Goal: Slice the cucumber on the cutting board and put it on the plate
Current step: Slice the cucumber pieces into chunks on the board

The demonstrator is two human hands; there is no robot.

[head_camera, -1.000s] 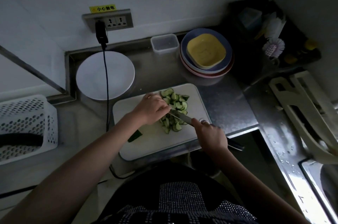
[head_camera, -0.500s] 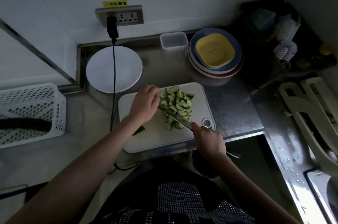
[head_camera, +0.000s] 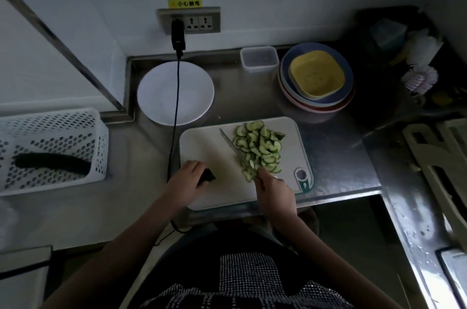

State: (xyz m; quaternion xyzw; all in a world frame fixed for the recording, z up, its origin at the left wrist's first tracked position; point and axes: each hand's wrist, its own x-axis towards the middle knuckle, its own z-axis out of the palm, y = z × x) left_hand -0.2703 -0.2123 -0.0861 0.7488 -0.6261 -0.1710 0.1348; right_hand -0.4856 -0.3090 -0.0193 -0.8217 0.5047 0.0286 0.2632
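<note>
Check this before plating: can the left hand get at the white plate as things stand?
Probably not yet: the left hand holds a dark cucumber end. Otherwise only a hanging black cable crosses the white plate.

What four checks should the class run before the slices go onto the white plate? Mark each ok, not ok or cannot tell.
1. Cucumber slices piled together on the cutting board: ok.
2. White plate bare: not ok, a black cable hangs across it.
3. Knife under control: ok, right hand grips its handle, blade beside the pile.
4. Cucumber end piece fully sliced: not ok, left hand holds it.
</note>
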